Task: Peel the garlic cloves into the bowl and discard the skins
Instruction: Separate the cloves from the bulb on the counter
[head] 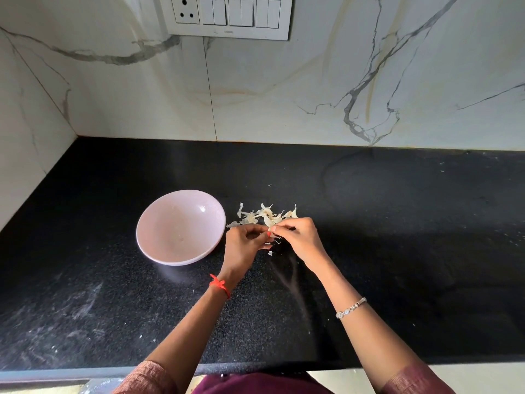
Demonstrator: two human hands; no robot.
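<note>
A pale pink bowl (159, 223) stands on the black counter, left of my hands, and looks empty. A heap of garlic cloves and loose skins (267, 215) lies just beyond my fingers. My left hand (244, 245) and my right hand (301, 237) meet fingertip to fingertip over the counter. Between them they pinch one small garlic clove (271, 230), mostly hidden by the fingers. A few skin scraps (270, 253) lie on the counter below the hands.
The black granite counter (397, 223) runs to a marble wall at the back and on the left. A switch panel (227, 15) sits high on the wall. The counter's front edge is close to my body.
</note>
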